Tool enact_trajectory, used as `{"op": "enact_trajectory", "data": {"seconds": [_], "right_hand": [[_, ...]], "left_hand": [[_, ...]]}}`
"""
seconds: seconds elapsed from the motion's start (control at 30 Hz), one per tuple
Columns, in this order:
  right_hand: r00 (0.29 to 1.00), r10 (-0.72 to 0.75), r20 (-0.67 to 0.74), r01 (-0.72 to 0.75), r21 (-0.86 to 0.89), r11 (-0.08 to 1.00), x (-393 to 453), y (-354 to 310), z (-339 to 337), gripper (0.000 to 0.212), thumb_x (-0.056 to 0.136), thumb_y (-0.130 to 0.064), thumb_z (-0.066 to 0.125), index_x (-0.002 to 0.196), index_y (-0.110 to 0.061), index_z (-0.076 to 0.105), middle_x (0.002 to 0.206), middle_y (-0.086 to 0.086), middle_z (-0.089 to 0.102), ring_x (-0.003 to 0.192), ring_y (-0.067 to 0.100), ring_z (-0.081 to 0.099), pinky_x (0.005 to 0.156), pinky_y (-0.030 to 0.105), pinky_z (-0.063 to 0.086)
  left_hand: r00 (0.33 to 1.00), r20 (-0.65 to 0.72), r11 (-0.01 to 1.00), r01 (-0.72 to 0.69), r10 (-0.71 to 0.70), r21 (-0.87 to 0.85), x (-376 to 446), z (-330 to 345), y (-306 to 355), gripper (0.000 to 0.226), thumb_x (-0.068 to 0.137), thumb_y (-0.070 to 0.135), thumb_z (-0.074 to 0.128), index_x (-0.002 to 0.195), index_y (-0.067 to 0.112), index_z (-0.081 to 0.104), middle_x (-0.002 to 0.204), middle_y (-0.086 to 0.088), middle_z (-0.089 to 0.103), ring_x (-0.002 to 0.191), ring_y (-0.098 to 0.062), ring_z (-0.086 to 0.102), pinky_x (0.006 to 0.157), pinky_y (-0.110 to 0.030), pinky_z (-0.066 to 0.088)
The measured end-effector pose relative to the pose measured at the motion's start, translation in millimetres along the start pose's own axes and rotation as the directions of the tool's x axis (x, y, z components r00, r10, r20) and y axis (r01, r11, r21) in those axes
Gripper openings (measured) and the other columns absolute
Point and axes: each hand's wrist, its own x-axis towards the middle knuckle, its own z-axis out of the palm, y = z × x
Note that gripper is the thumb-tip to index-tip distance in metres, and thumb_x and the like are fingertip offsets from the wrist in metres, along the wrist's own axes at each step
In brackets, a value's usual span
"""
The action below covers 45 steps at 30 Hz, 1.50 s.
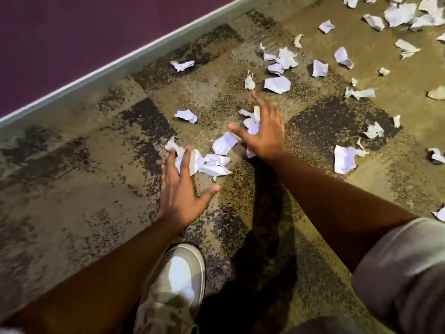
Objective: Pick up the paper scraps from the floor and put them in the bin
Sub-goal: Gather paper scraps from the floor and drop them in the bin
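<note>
- Mottled brown-and-black carpet (pixel 96 189) is running up to a pale skirting strip (pixel 134 59) under a purple wall (pixel 72 27).
- White paper scraps (pixel 277 84) are lying scattered, thickest at the upper right.
- The left hand (pixel 180 196) is spreading flat, empty, over a clump (pixel 212 163).
- The right hand (pixel 265 131) is lying splayed over crumpled scraps (pixel 251 121); whether it is grasping them, I cannot tell.
- A pale shoe (pixel 173 280) is standing below.

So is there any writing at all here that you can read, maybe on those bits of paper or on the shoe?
No text can be read anywhere in this picture.
Paper scraps: they look blank from here; any marks are too small or blurred to read.
Shoe: no readable brand or label.
Wall and carpet: no signs.
</note>
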Motion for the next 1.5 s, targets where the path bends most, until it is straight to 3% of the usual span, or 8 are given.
{"op": "enact_trajectory", "data": {"seconds": [0.2,0.47,0.67,0.8,1.0,1.2,1.33,1.5], "right_hand": [[0.963,-0.214,0.162,0.222,-0.029,0.975,-0.8,-7.0,12.6,0.068,0.087,-0.077,0.058,0.143,-0.038,0.057,0.159,-0.005,0.049,0.150,0.017,0.039,0.125,0.060,0.019],[0.835,-0.424,0.350,0.479,-0.085,0.874,-77.0,-32.8,33.9,0.075,0.093,-0.072,0.048,0.150,-0.024,0.051,0.156,0.008,0.050,0.145,0.024,0.043,0.119,0.049,0.036],[0.902,-0.339,0.266,0.393,-0.186,0.901,-111.9,-47.3,55.7,0.064,0.105,-0.057,0.042,0.143,-0.007,0.052,0.147,0.015,0.055,0.143,0.031,0.046,0.115,0.049,0.044],[0.921,-0.358,0.156,0.382,-0.169,0.909,-117.9,-50.8,56.3,0.041,0.106,-0.038,0.054,0.129,-0.005,0.060,0.124,0.016,0.064,0.118,0.031,0.059,0.102,0.049,0.051],[0.936,-0.342,0.082,0.352,-0.191,0.916,-130.2,-49.8,46.7,0.021,0.105,-0.026,0.055,0.114,-0.009,0.063,0.103,0.011,0.069,0.089,0.026,0.065,0.076,0.037,0.052],[0.975,-0.214,0.056,0.218,-0.093,0.972,-134.3,-46.8,36.6,0.027,0.108,-0.029,0.041,0.121,-0.016,0.061,0.107,0.007,0.073,0.086,0.027,0.070,0.069,0.037,0.055],[0.999,0.014,-0.032,-0.004,0.298,0.954,-135.1,-54.7,31.4,0.018,0.105,-0.021,0.049,0.112,-0.024,0.065,0.104,-0.006,0.072,0.090,0.015,0.069,0.075,0.039,0.058],[0.935,0.346,-0.075,-0.217,0.653,0.726,-136.8,-70.2,23.3,0.020,0.103,-0.010,0.054,0.102,-0.025,0.067,0.105,0.010,0.074,0.096,0.024,0.072,0.082,0.038,0.061]], "left_hand": [[0.997,-0.011,0.996,-0.081,0.081,-0.030,17.8,7.7,6.3,0.118,0.073,0.086,0.054,0.160,0.026,0.001,0.168,-0.008,0.007,0.155,-0.025,0.006,0.126,-0.049,0.011],[0.998,-0.032,0.993,-0.057,0.053,-0.106,15.3,7.7,1.1,0.096,0.071,0.020,0.074,0.154,0.025,0.027,0.156,0.000,0.032,0.148,-0.020,0.021,0.122,-0.041,0.027],[0.990,-0.094,0.977,-0.120,0.105,-0.177,13.6,8.4,-4.0,0.071,0.070,-0.001,0.056,0.138,0.019,0.053,0.141,0.001,0.034,0.132,-0.020,0.035,0.102,-0.039,0.050],[0.984,-0.059,0.978,-0.176,0.170,-0.114,11.3,9.6,0.4,0.067,0.074,-0.006,0.061,0.135,0.023,0.052,0.166,0.016,0.014,0.154,-0.016,0.014,0.120,-0.037,0.031],[0.992,-0.042,0.964,-0.129,0.122,-0.231,-10.4,16.2,11.9,0.069,0.076,-0.005,0.062,0.137,0.023,0.047,0.144,0.008,0.051,0.142,-0.017,0.033,0.117,-0.043,0.035],[0.999,0.040,0.900,0.046,-0.032,-0.433,-26.5,28.4,39.9,0.069,0.081,-0.001,0.053,0.138,0.038,0.042,0.132,0.012,0.051,0.130,-0.017,0.036,0.112,-0.045,0.038],[0.971,0.106,0.634,0.220,-0.213,-0.741,-23.0,36.5,57.1,0.045,0.084,0.013,0.051,0.124,0.033,0.061,0.118,-0.003,0.064,0.110,-0.021,0.065,0.094,-0.043,0.057],[0.859,0.320,-0.002,0.348,-0.399,-0.937,-40.5,12.2,119.9,0.033,0.101,0.009,0.035,0.109,0.003,0.067,0.097,-0.008,0.070,0.090,-0.016,0.068,0.073,-0.020,0.055]]}}
